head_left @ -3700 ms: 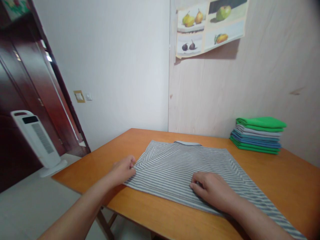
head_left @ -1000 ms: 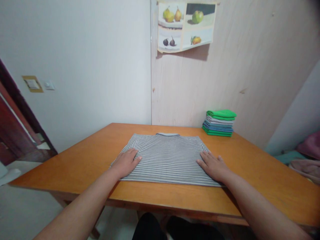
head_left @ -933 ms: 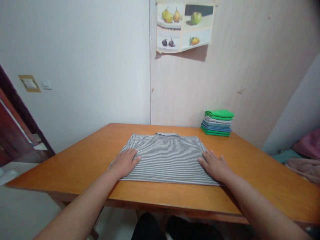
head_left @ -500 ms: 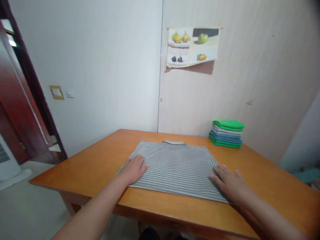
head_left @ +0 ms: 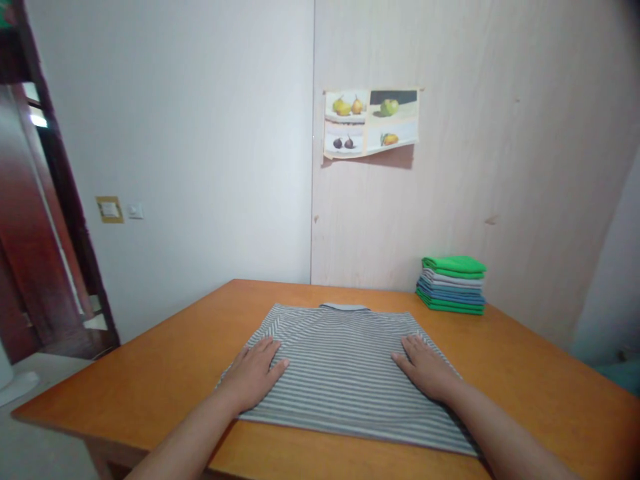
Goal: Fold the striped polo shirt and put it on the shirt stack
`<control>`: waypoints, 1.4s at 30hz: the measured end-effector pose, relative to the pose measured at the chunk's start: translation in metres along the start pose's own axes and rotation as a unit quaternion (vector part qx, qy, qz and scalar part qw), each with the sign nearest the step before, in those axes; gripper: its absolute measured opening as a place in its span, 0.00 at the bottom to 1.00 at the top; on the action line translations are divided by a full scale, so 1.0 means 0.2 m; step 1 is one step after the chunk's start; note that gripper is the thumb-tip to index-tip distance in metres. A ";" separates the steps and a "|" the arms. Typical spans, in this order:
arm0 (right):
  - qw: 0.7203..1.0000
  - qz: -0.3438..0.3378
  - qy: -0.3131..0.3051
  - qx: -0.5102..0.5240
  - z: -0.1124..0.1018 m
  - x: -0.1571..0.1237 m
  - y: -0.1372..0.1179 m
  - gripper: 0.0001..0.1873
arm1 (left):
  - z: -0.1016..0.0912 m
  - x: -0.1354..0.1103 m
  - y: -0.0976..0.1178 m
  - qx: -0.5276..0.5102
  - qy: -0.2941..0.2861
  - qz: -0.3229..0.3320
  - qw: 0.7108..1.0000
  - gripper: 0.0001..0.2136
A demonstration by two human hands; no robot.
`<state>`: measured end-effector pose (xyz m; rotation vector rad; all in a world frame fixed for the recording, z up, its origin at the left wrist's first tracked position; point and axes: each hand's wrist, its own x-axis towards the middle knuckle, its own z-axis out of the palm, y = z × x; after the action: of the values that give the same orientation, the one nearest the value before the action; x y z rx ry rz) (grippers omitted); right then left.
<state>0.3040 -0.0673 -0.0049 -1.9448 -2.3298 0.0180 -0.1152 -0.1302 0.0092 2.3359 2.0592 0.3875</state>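
Note:
A grey-and-white striped polo shirt (head_left: 340, 373) lies spread on the wooden table, its collar (head_left: 345, 307) at the far edge and its hem towards me. On the shirt's left side rests my left hand (head_left: 255, 377), palm down with the thumb apart from the fingers. My right hand (head_left: 425, 368) lies flat on the right side, fingers stretched out towards the collar. Neither hand grips the cloth. Parts of the shirt's side edges are hidden under my hands and forearms.
At the table's back right corner stands a stack of folded clothes (head_left: 451, 285) in green, grey and blue. The wooden table (head_left: 175, 360) meets a wall with a fruit picture (head_left: 371, 125) on it. A doorway with a dark red door (head_left: 35, 220) is at the left.
My right hand has moved left and further onto the shirt, its fingers now flat on the cloth. The left hand stays on the left side. The camera view has tilted up and come closer.

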 end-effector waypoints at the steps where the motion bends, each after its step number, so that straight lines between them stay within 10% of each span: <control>1: 1.000 0.004 -0.001 0.001 0.01 0.00 0.00 0.44 | -0.01 0.01 -0.01 -0.001 -0.011 0.000 1.000 0.30; 14: 1.000 0.007 0.011 -0.002 0.05 0.00 0.02 0.44 | -0.03 0.47 0.21 0.027 0.017 0.010 0.999 0.25; 24: 1.000 0.008 0.008 -0.011 0.04 -0.01 0.02 0.44 | 0.05 0.49 0.10 0.037 -0.093 -0.069 0.993 0.41; 42: 0.994 0.106 -0.009 -0.005 0.03 -0.03 0.06 0.44 | 0.10 0.53 0.18 0.026 -0.069 -0.034 0.997 0.38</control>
<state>0.3171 -0.0708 -0.0114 -2.1965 -2.1261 0.0398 -0.0657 -0.0282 0.0142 2.2419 2.1010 0.1675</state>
